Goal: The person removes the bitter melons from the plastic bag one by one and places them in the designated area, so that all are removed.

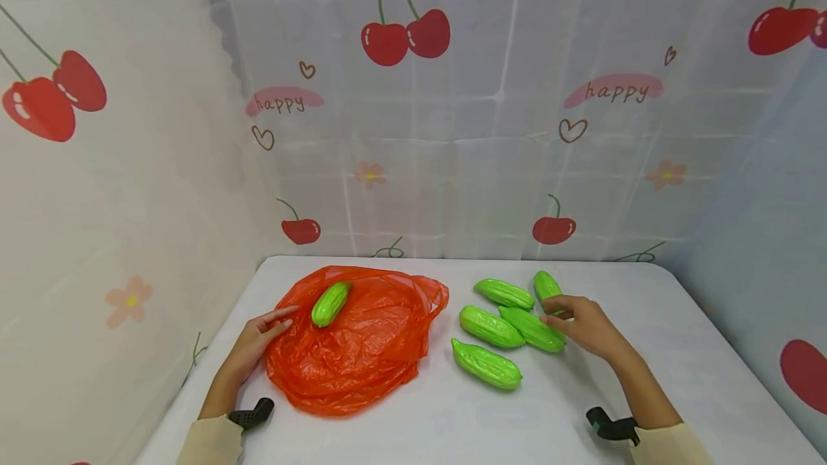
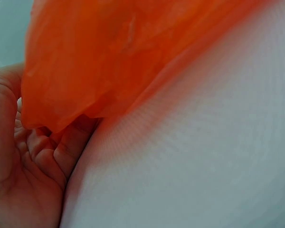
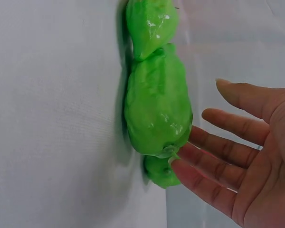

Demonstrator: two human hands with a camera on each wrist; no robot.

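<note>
A red plastic bag lies spread on the left of the table, one glossy green bitter melon showing on it near the back. My left hand is at the bag's left side; in the left wrist view its thumb and curled fingers hold the bag's edge. Several more bitter melons lie loose right of the bag. Close by the right end of one bitter melon, my right hand has its fingers spread and relaxed. Fingertips overlap this bitter melon in the right wrist view, the thumb standing apart.
The white table meets a cherry-printed curtain at the back, with similar sheets at both sides. Nearest the front of the loose group is one bitter melon; another bitter melon lies beyond my right fingers.
</note>
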